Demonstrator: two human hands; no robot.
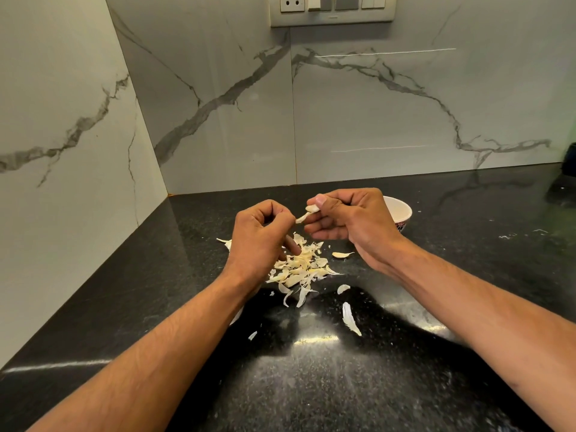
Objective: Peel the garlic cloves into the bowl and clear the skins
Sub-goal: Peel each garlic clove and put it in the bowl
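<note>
From the head view, both forearms reach in from the bottom corners over a black speckled counter [436, 385] set into a corner of marble-veined wall tiles.

The right hand [349, 219] is raised above the counter, just past the centre of the frame toward 1 o'clock. Its thumb and forefinger pinch a garlic clove [311, 208], with the other fingers curled loosely beneath it. The left hand [260, 235] sits at the clove's 8 o'clock, fingers curled, thumb and forefinger nipping the end of a strip of skin [301, 217] that stretches between the two hands and is still joined to the clove.

The bowl [402, 212], white inside with a dark pattern on its outer wall, stands on the counter behind the right hand, at its 3 o'clock, half hidden by the knuckles. What it holds cannot be seen.

Below the hands, toward 6 o'clock, a heap of peeled skins [300, 266] lies on the counter, partly under the left wrist. A single unpeeled clove [342, 254] rests just beside the heap at its 2 o'clock. Loose scraps trail toward the near edge: one small piece [343, 288], a longer curled skin [350, 319] at 5 o'clock from the heap, and a tiny fleck [252, 335] near the left forearm.

At 12 o'clock, high on the wall, a switch and socket plate [333, 9] is mounted.
</note>
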